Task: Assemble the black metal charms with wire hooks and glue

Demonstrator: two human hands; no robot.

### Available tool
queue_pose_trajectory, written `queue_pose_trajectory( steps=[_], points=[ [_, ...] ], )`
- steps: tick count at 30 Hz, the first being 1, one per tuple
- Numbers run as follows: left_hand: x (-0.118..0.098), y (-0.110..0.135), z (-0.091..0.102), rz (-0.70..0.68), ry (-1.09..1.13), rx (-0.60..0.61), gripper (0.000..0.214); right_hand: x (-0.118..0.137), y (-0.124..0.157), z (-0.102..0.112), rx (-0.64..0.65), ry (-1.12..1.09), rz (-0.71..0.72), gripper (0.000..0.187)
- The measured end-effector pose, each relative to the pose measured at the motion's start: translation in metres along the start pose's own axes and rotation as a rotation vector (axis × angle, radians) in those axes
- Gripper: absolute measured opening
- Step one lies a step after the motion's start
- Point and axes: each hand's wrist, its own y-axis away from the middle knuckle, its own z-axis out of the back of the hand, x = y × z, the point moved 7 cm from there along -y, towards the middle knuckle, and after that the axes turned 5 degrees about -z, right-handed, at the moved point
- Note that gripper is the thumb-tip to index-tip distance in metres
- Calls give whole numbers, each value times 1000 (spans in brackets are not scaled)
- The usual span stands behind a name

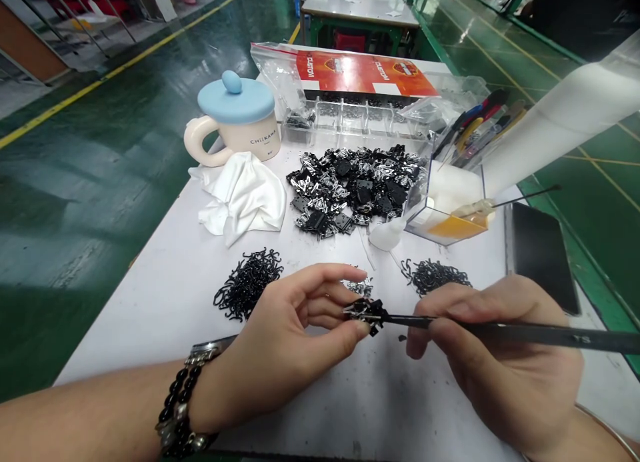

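My left hand (pixel 290 322) pinches a small black-and-silver metal part (pixel 366 313) between thumb and fingers, above the white table (pixel 150 322). My right hand (pixel 493 355) grips long black tweezers (pixel 530 331), and their tips touch that part. Just behind the part lies a small pile of silver pieces (pixel 361 287). Loose black wire clips form one pile (pixel 247 283) to the left of my hands and another (pixel 435 277) to the right. A large heap of black-and-silver metal parts (pixel 350 189) lies farther up the table.
Beyond the heap are a lidded mug (pixel 235 115), white cloth (pixel 240 199), compartment tray (pixel 345 115), and red-labelled plastic bag (pixel 367 72). A clear box (pixel 445 212) and hand tools (pixel 475 125) stand right, beside a black tablet (pixel 543 255). Green floor surrounds the table.
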Motion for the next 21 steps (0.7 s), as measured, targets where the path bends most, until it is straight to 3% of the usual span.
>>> queue_pose_trajectory(
  steps=[6,10,16,21],
  points=[
    [3,0,-1,54,58,29,32,8,5,0,8,117,100,27],
    [2,0,-2,57,46,48,31,7,3,1,-1,85,86,27],
    [1,0,-5,55,34,96,28,-2,-3,1,83,-58,-25,26],
    [1,0,-6,51,35,111,27,-2,-4,0,100,-56,-10,27]
  ],
)
